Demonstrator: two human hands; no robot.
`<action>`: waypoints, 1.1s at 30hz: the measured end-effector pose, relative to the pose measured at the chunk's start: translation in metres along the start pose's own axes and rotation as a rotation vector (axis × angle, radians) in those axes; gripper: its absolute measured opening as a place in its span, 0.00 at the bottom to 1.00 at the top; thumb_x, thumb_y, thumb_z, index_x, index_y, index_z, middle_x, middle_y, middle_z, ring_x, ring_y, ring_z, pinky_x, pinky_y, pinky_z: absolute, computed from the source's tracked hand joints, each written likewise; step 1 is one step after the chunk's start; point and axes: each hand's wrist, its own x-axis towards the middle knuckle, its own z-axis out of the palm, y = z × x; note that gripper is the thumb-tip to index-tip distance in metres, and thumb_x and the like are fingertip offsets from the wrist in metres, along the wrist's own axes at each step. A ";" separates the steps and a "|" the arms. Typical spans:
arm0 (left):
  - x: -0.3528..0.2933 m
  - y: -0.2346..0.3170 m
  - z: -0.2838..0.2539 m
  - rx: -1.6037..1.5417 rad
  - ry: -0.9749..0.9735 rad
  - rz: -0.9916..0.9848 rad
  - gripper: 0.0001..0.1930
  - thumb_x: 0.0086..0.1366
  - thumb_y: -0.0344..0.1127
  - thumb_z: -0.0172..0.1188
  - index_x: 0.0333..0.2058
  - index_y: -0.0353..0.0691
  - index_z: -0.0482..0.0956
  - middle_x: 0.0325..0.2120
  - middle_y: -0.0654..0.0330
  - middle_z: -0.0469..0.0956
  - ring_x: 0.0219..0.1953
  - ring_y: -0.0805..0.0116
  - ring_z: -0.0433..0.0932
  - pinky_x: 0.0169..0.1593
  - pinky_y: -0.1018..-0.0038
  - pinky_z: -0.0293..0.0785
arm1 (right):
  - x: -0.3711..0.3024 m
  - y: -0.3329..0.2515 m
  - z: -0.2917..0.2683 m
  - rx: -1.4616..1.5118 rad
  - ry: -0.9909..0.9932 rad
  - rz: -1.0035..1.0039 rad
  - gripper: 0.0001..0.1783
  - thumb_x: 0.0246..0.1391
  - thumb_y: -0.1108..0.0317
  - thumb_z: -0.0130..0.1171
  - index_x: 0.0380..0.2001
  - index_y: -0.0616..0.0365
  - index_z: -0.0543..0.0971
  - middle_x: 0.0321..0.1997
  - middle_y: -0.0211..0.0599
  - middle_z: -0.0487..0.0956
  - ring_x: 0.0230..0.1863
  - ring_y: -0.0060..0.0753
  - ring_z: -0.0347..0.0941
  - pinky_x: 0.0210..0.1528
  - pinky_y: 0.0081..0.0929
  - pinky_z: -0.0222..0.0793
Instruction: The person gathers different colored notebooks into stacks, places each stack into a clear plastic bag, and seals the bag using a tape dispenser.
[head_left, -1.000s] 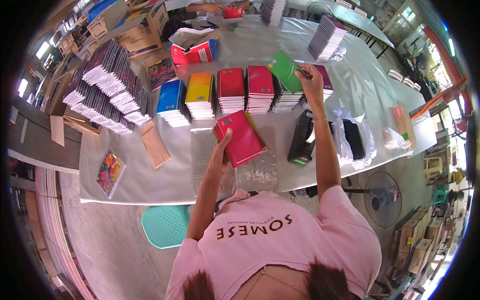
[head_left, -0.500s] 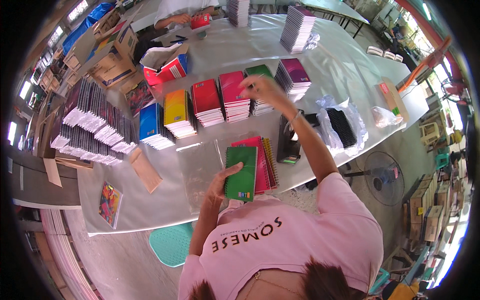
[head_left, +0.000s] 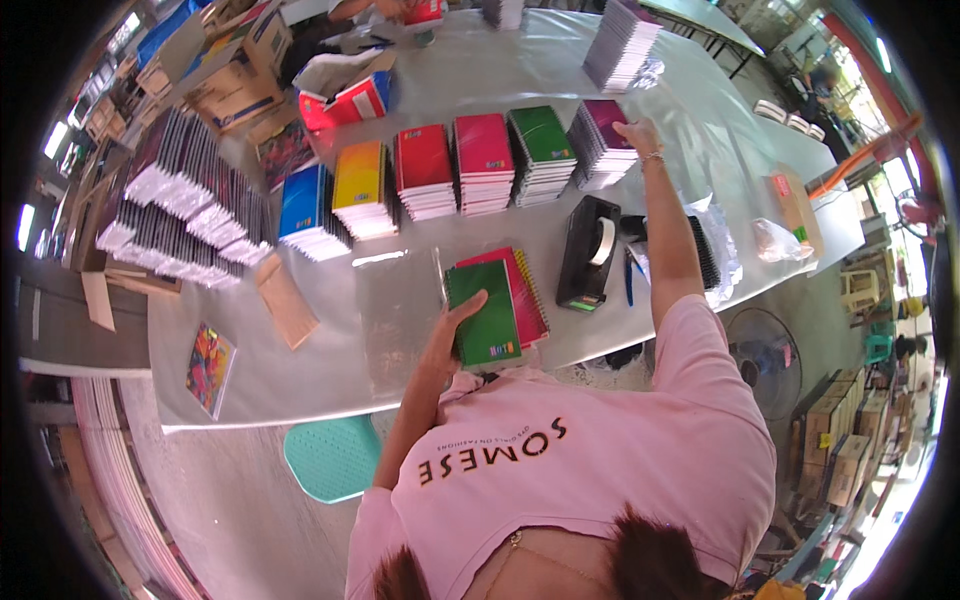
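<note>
My left hand [head_left: 456,322] grips a fanned bundle of spiral notebooks near the table's front edge, its thumb across the green notebook [head_left: 489,322] on top. Beneath it stick out a pink notebook [head_left: 532,312] and the edge of a yellow notebook [head_left: 526,272]. My right arm reaches forward, and my right hand [head_left: 641,136] closes on the right edge of the top purple notebook [head_left: 606,122], which lies on its stack. Left of it stand stacks of green notebooks [head_left: 541,135], pink notebooks [head_left: 482,145], red notebooks [head_left: 422,158], yellow notebooks [head_left: 360,176] and blue notebooks [head_left: 305,203].
A black tape dispenser [head_left: 583,258] stands right of the bundle, beside a blue pen [head_left: 629,278]. Black spiral coils [head_left: 706,250] lie in plastic farther right. Large notebook piles [head_left: 185,205] fill the left side. Another person's hand [head_left: 392,9] is across the table.
My right hand has moved right, from above the green stack to the purple stack. My left hand still holds the bundle. The whole view has shifted a little.
</note>
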 end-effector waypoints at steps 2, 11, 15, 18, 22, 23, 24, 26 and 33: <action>0.001 0.001 -0.005 -0.022 0.008 0.021 0.21 0.58 0.44 0.65 0.46 0.41 0.73 0.35 0.62 0.77 0.34 0.71 0.79 0.37 0.73 0.78 | -0.012 -0.018 0.003 -0.214 0.149 0.015 0.23 0.39 0.49 0.69 0.26 0.62 0.83 0.21 0.41 0.81 0.24 0.36 0.79 0.30 0.37 0.72; 0.005 -0.002 -0.025 -0.070 -0.005 0.140 0.29 0.61 0.54 0.60 0.53 0.41 0.68 0.41 0.61 0.76 0.41 0.71 0.77 0.44 0.73 0.77 | -0.136 -0.112 -0.021 0.573 0.000 -0.307 0.23 0.42 0.62 0.72 0.38 0.63 0.75 0.34 0.36 0.79 0.27 0.23 0.74 0.29 0.26 0.70; -0.012 0.010 -0.017 -0.196 -0.084 0.189 0.33 0.62 0.59 0.57 0.56 0.41 0.65 0.45 0.59 0.75 0.46 0.69 0.76 0.47 0.70 0.76 | -0.281 -0.173 0.003 0.903 -0.360 -0.100 0.24 0.48 0.57 0.69 0.42 0.61 0.73 0.35 0.30 0.75 0.23 0.18 0.66 0.28 0.17 0.67; -0.030 0.019 -0.015 -0.225 -0.081 0.220 0.33 0.62 0.58 0.57 0.56 0.40 0.65 0.46 0.57 0.75 0.45 0.67 0.77 0.46 0.70 0.77 | -0.349 -0.166 0.034 0.720 -0.650 0.028 0.22 0.57 0.58 0.60 0.48 0.61 0.67 0.41 0.35 0.75 0.36 0.27 0.74 0.38 0.24 0.69; -0.034 0.024 -0.043 0.072 0.083 0.126 0.30 0.60 0.55 0.60 0.54 0.39 0.69 0.43 0.55 0.78 0.38 0.67 0.80 0.41 0.71 0.79 | -0.401 -0.118 0.078 0.523 -0.380 -0.365 0.22 0.55 0.72 0.54 0.54 0.57 0.66 0.57 0.47 0.66 0.64 0.52 0.59 0.61 0.43 0.58; -0.037 0.021 -0.053 0.063 0.093 0.080 0.29 0.60 0.54 0.60 0.52 0.38 0.70 0.41 0.55 0.78 0.37 0.67 0.80 0.40 0.71 0.79 | -0.412 -0.113 0.081 0.328 -0.362 -0.488 0.26 0.53 0.71 0.56 0.56 0.54 0.66 0.59 0.46 0.66 0.65 0.50 0.58 0.63 0.45 0.56; -0.034 0.021 -0.058 0.058 0.086 0.041 0.28 0.59 0.52 0.61 0.51 0.38 0.72 0.39 0.55 0.79 0.35 0.67 0.80 0.39 0.71 0.80 | -0.416 -0.112 0.081 0.125 -0.326 -0.613 0.29 0.50 0.69 0.59 0.57 0.52 0.65 0.61 0.45 0.65 0.67 0.49 0.56 0.65 0.47 0.54; -0.036 0.023 -0.069 0.039 0.086 -0.049 0.26 0.59 0.51 0.61 0.49 0.37 0.73 0.38 0.56 0.79 0.33 0.68 0.80 0.38 0.72 0.80 | -0.428 -0.106 0.088 -0.039 -0.279 -0.792 0.35 0.47 0.66 0.62 0.60 0.47 0.65 0.65 0.42 0.63 0.69 0.47 0.53 0.67 0.49 0.50; -0.031 0.019 -0.082 0.087 0.011 -0.164 0.25 0.61 0.49 0.60 0.51 0.39 0.73 0.39 0.58 0.79 0.37 0.67 0.80 0.43 0.71 0.78 | -0.426 -0.087 0.106 0.141 -0.363 -1.124 0.36 0.46 0.54 0.65 0.61 0.40 0.68 0.68 0.36 0.60 0.71 0.41 0.51 0.69 0.51 0.44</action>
